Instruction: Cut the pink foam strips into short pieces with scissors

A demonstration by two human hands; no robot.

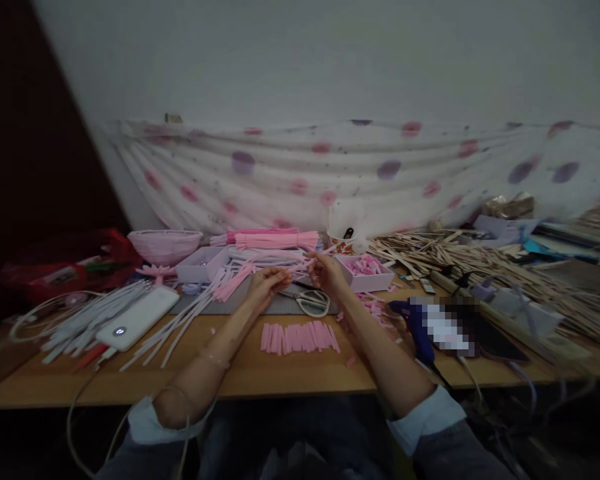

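My left hand (269,285) is closed in a pinch over the middle of the table, its fingertips turned toward my right hand. My right hand (326,273) is also pinched, a little higher and to the right. Some pink shows in the gap between them, but I cannot make out what either holds. Below the hands, scissors (314,304) with pale handles lie on a grey mat (280,305). Nearer to me, short pink fuzzy strips (300,337) lie side by side in a row. Long pink chenille stems (276,239) are bundled behind the hands.
A box of pink pieces (365,265) stands right of my right hand; a pale box (203,265) stands left. White stems (97,320) and a white power bank (137,319) lie at left. A blue glue gun (420,333) and wooden sticks (445,250) occupy the right.
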